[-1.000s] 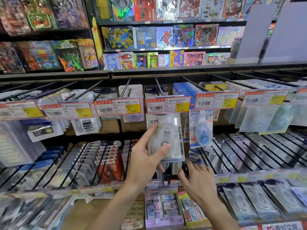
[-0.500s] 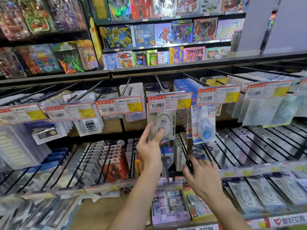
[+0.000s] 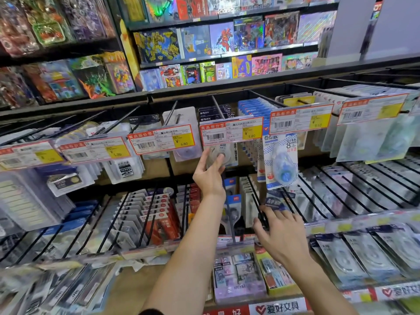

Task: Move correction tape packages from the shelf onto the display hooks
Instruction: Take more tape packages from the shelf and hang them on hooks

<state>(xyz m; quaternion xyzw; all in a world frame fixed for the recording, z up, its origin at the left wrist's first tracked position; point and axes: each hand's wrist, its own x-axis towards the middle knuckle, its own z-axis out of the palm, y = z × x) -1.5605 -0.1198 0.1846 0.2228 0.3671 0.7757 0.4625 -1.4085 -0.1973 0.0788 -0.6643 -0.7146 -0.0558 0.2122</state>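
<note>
My left hand (image 3: 210, 175) reaches up and pinches a clear correction tape package (image 3: 223, 153) between thumb and fingers. The package hangs just behind and below the price tag (image 3: 230, 133) of a black display hook (image 3: 217, 108) in the upper row. Whether the package sits on the hook is hidden by the tag. My right hand (image 3: 278, 235) is lower, its fingers spread over black hooks (image 3: 255, 201) and packages of the lower row, touching them; no firm hold shows.
Rows of black hooks with price tags run left and right, full of hanging stationery packs. A blue 8 mm tape pack (image 3: 280, 162) hangs right of my left hand. Toy boxes (image 3: 223, 39) fill shelves above. Small boxes (image 3: 238, 276) sit on the bottom shelf.
My left hand has carried the clear package up and away, from chest height to under the price tag. My right hand stayed on the lower hooks.
</note>
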